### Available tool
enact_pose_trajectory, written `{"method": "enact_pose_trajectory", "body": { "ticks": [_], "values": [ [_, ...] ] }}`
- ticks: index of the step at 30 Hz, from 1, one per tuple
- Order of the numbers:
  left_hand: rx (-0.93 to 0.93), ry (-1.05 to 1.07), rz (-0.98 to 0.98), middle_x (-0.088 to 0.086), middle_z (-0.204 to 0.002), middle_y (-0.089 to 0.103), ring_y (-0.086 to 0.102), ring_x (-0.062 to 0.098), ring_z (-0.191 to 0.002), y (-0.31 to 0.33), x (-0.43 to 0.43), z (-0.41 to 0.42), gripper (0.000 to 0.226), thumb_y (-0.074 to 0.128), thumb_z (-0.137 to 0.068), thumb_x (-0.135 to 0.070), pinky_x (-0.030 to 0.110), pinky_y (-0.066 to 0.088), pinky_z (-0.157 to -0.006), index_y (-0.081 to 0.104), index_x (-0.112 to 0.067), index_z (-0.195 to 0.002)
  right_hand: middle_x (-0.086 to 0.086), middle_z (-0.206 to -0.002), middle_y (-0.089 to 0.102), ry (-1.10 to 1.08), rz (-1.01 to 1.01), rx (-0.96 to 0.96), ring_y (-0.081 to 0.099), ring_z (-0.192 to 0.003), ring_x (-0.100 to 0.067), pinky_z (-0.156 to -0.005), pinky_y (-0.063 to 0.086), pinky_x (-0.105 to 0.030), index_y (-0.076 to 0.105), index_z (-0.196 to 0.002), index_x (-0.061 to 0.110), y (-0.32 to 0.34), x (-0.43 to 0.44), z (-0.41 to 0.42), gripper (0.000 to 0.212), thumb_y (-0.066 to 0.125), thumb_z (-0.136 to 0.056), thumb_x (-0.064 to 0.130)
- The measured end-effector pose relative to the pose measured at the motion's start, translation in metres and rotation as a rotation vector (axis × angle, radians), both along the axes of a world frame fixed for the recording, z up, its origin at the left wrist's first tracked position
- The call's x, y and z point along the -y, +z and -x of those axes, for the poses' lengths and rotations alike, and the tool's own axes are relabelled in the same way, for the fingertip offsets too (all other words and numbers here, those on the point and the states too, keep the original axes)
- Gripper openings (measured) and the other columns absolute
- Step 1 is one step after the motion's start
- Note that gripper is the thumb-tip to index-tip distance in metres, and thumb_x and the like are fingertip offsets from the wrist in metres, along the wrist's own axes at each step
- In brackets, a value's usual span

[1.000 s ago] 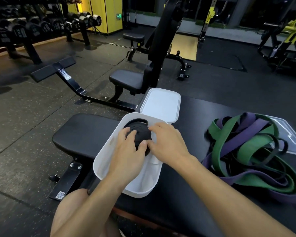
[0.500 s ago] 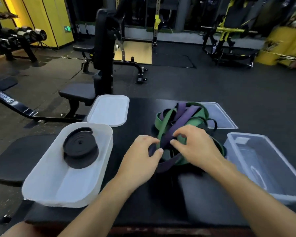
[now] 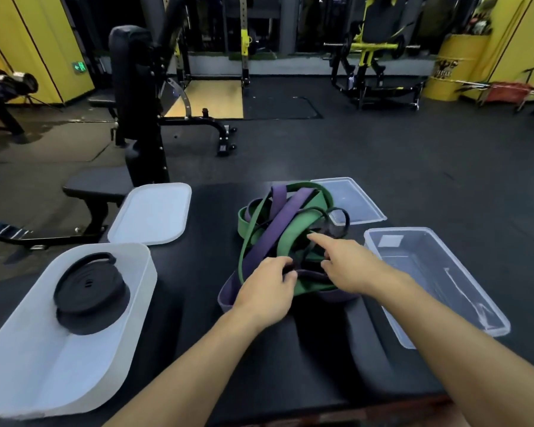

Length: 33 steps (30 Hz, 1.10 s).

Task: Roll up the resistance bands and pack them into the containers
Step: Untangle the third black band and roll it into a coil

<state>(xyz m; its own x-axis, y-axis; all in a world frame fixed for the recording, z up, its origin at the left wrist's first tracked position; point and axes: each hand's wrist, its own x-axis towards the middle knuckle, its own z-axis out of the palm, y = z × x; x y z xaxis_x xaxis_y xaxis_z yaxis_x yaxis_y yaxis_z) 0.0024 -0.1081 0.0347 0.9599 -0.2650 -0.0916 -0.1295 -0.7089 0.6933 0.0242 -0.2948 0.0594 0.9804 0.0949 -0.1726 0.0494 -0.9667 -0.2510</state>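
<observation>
Rubber looped through rubber is the trouble right under the left hand (image 3: 265,292): a pull on one strand would probably drag the whole heap of tangled bands (image 3: 290,223) along with it. That could tighten the crossings or sweep the heap toward the near edge of the bench (image 3: 198,303). A stretched strand could also snap back if it slipped free. The left hand's fingers are curled in at the near side of the heap and seem to pinch a dark strand there (its colour is hard to tell in this light). The right hand (image 3: 349,268) lies on top of the heap with its forefinger stretched out onto the green band (image 3: 293,229). Its other fingers are tucked under, and I cannot tell whether they hold anything. A wide purple band (image 3: 278,226) and a thin black band (image 3: 336,211) weave through the green one, so the loops probably need to be sorted apart before any rolling. The heap sits mid-bench, toward the far edge. By the right edge the clear container (image 3: 398,232) stands open, near enough that a yanked band might knock it, with the clear lid (image 3: 352,195) beyond it at the far right corner. At the near left corner the white container (image 3: 142,272) holds the rolled black band (image 3: 90,288), which could loosen if jostled, and the white lid (image 3: 154,214) lies just past it.
</observation>
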Motion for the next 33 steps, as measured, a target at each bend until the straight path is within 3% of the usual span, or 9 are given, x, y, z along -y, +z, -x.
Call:
{"method": "enact_pose_trajectory", "body": {
  "ticks": [2,5,8,11,14,19,25,29,33],
  "values": [
    [-0.02,0.0,-0.002,-0.005,-0.152,0.046,0.051,0.016,-0.134,-0.005,-0.002,-0.001,0.044,0.043,-0.11,-0.033,0.036,0.042,-0.11,0.045,-0.024,-0.153,-0.011,-0.142,0.054,0.035,0.021,-0.032,0.047,-0.132,-0.034,-0.106,0.044,-0.043,0.026,-0.16,0.035,-0.005,-0.005,-0.004,0.071,0.047,-0.097,0.01],
    [-0.025,0.011,0.002,-0.007,-0.132,0.049,0.058,0.012,-0.112,-0.008,-0.005,-0.003,0.041,0.047,-0.109,-0.031,0.033,0.049,-0.1,0.05,-0.026,-0.149,-0.007,-0.135,0.052,0.085,0.037,-0.035,0.045,-0.131,-0.029,-0.104,0.044,-0.041,0.045,-0.151,0.032,-0.007,-0.011,-0.008,0.062,0.05,-0.094,0.007],
    [-0.009,0.02,0.018,-0.009,-0.124,0.047,0.057,0.005,-0.101,-0.007,-0.009,-0.004,0.036,0.055,-0.106,-0.033,0.022,0.045,-0.092,0.059,-0.025,-0.141,0.007,-0.108,0.052,0.067,-0.054,0.12,0.055,-0.111,-0.023,-0.087,0.048,-0.039,0.061,-0.121,0.03,-0.006,-0.013,-0.007,0.038,0.059,-0.089,0.009],
    [0.027,0.044,0.1,-0.01,-0.132,0.044,0.056,0.005,-0.111,-0.002,-0.012,-0.001,0.046,0.062,-0.102,-0.034,0.028,0.048,-0.1,0.052,-0.027,-0.146,0.013,-0.093,0.048,0.085,-0.172,0.304,0.054,-0.089,-0.015,-0.077,0.047,-0.037,0.059,-0.105,0.029,0.002,-0.016,-0.003,0.02,0.069,-0.091,0.02],
    [0.076,0.057,0.197,-0.01,-0.138,0.044,0.055,0.006,-0.117,0.01,-0.014,0.003,0.055,0.064,-0.1,-0.033,0.034,0.048,-0.107,0.044,-0.03,-0.151,0.015,-0.088,0.051,0.149,-0.266,0.399,0.051,-0.08,-0.005,-0.074,0.045,-0.033,0.057,-0.1,0.03,0.021,-0.023,0.003,0.015,0.07,-0.094,0.026],
    [0.18,0.047,0.312,-0.012,-0.138,0.043,0.05,0.003,-0.123,0.041,-0.021,0.011,0.057,0.061,-0.102,-0.028,0.023,0.04,-0.103,0.039,-0.033,-0.155,0.007,-0.079,0.063,0.165,-0.365,0.434,0.058,-0.074,-0.015,-0.07,0.049,-0.04,0.049,-0.094,0.03,0.054,-0.043,0.015,0.015,0.062,-0.101,0.032],
    [0.236,0.07,0.491,-0.002,-0.113,0.066,0.068,0.013,-0.097,0.086,-0.028,0.015,0.026,0.062,-0.091,-0.049,0.038,0.055,-0.091,0.065,-0.041,-0.116,0.004,-0.078,0.07,0.117,-0.583,0.492,0.064,-0.077,-0.02,-0.077,0.053,-0.045,0.058,-0.093,0.023,0.092,-0.065,0.032,0.014,0.057,-0.104,0.032],
    [0.214,0.019,0.572,-0.011,-0.115,0.073,0.068,0.005,-0.11,0.11,-0.033,0.023,0.025,0.071,-0.096,-0.038,0.033,0.055,-0.099,0.066,-0.034,-0.119,0.0,-0.078,0.071,0.111,-0.762,0.546,0.065,-0.076,-0.02,-0.073,0.052,-0.036,0.063,-0.09,0.019,0.125,-0.073,0.052,0.014,0.06,-0.102,0.027],
    [0.248,0.007,0.559,-0.009,-0.108,0.074,0.07,0.005,-0.097,0.137,-0.032,0.036,0.012,0.066,-0.102,-0.028,0.03,0.056,-0.088,0.066,-0.026,-0.114,0.005,-0.075,0.064,0.123,-0.886,0.577,0.06,-0.072,-0.013,-0.076,0.053,-0.039,0.066,-0.088,0.019,0.16,-0.08,0.069,0.013,0.065,-0.1,0.025]
  ]
}}
